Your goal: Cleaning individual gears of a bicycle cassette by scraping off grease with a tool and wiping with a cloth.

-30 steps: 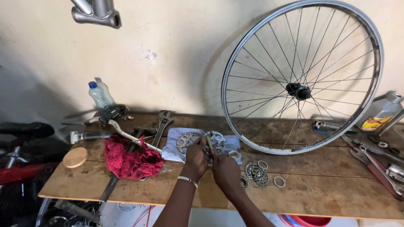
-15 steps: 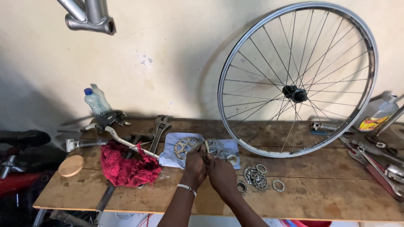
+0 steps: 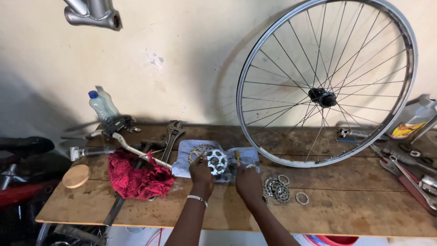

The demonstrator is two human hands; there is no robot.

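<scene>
Red rag [image 3: 139, 175], silver sprocket [image 3: 217, 161], blue-capped bottle [image 3: 103, 107].

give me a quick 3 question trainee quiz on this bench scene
1. True or false: the bicycle wheel lies flat on the workbench.
2. Which thing does the left hand touch? A) the plastic bottle B) the silver sprocket C) the round wooden disc
3. Fill in: the red cloth lies to the ____ of both hands, seen from the head camera.

Key
1. False: it stands upright, leaning against the wall.
2. B: the sprocket sits on a pale rag, and the right hand is beside it.
3. left
</scene>
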